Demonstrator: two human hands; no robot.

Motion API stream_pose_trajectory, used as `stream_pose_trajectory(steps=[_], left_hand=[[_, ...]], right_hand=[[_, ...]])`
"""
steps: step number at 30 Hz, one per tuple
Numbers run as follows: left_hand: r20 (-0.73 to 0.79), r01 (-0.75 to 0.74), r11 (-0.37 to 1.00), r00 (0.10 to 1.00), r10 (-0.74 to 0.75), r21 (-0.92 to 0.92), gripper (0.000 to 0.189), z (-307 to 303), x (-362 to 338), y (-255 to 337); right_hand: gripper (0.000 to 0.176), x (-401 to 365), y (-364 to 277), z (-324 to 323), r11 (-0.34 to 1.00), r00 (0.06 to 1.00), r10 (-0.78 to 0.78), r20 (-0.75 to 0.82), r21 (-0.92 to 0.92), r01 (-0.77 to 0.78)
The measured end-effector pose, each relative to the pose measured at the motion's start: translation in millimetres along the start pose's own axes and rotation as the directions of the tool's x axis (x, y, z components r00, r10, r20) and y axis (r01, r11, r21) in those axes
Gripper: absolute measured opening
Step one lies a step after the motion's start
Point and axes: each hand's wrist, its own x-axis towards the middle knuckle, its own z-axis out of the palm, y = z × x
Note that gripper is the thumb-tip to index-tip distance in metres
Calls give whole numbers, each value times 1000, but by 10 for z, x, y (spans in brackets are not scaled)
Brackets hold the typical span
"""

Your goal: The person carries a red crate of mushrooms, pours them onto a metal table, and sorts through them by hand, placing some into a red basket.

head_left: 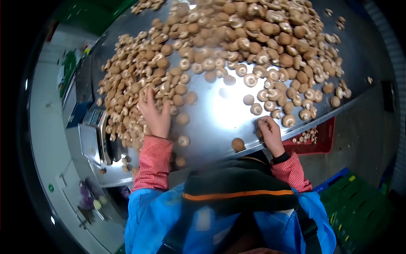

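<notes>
Brown mushrooms with pale stems and gills cover much of the metal table, in a dense left heap [127, 84] and a larger far heap [270, 29]. My left hand [156, 116] reaches over the left heap, thumb and fingers apart; its fingertips are among the mushrooms and I see nothing held. Close to the table's front edge, my right hand [272, 134] is closed, with a brown mushroom partly showing under its curled fingers. A single mushroom [238, 144] lies to the left of that hand. Several more [256, 109] lie cap-down or cap-up just beyond it.
The metal table [207, 139] has a raised front edge against my body. A small scale [91, 144] stands at the left. Below the right edge, a red crate [325, 135] holds small mushrooms or stems. Green crates [359, 207] stand on the floor at right.
</notes>
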Motion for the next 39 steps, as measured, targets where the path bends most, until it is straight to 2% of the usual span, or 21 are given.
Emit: stream_pose_trajectory(steps=[3,5,7,8,11,12,13,14,15,16,17,18,19,21,24,27,30,34,35,38,39], left_hand=[[122,-206,872,950,287,-443,58,351,128,734],[160,-367,711,815,557,-600,71,736,159,1139],[235,-419,660,705,669,-623,83,1066,258,1623],[276,-458,663,657,701,-593,87,1228,336,1809],[351,-559,703,614,707,-439,92,1601,453,1998],[407,-585,694,562,720,-419,91,1661,477,1908],[420,-584,699,558,715,-413,89,1609,512,1843],[434,-584,703,554,711,-407,88,1525,511,1758],[447,-583,707,549,706,-400,86,1438,513,1643],[439,-613,713,567,697,-340,90,1474,450,1394],[430,-640,717,585,688,-277,94,1499,372,1141],[567,-641,732,524,636,-229,94,1268,361,1057],[690,-647,741,455,563,-179,95,1022,324,979],[629,-492,829,563,537,-267,93,819,98,659],[623,-437,842,573,532,-317,56,354,-19,442],[600,-312,903,674,430,-296,52,107,-200,138],[481,-195,937,817,319,-291,40,13,-218,14],[321,-198,889,882,345,-412,40,214,143,496],[256,-335,858,856,450,-389,48,357,299,673],[257,-445,809,790,557,-385,72,776,854,1292],[243,-480,812,788,565,-332,74,992,999,1441]], right_hand=[[17,125,-83,-75,997,975,-76,-210,-4,77],[23,330,-229,-277,889,870,-373,-322,-392,236],[33,448,-514,-457,743,807,-440,-393,-665,80],[40,533,-675,-507,686,837,-383,-392,-727,-26],[49,886,-529,-534,461,882,-341,-325,-876,-144],[52,892,-599,-439,471,933,-222,-282,-869,-150],[53,854,-637,-269,445,943,-234,-238,-888,-114],[53,778,-712,-137,536,976,-141,-167,-841,-66],[55,868,-301,-17,356,922,-376,-92,-933,52],[55,767,-303,182,355,882,-462,-94,-931,87],[55,663,-356,376,371,921,-366,-134,-928,12],[55,590,-365,499,473,951,-293,-97,-879,56],[48,505,-291,578,597,938,-346,3,-771,223],[36,388,-116,687,527,846,-501,179,-713,463],[44,286,-453,670,650,945,-251,209,-687,324],[29,579,-372,283,584,868,-495,-42,-756,296],[35,856,-832,-130,643,833,-510,-213,-738,205],[50,1541,-981,-359,559,798,-581,-158,-790,251],[54,1698,-1024,-329,531,830,-548,-99,-808,254],[67,1978,-1077,-61,502,954,-299,18,-847,173],[59,2021,-999,34,449,950,-311,33,-876,177]])
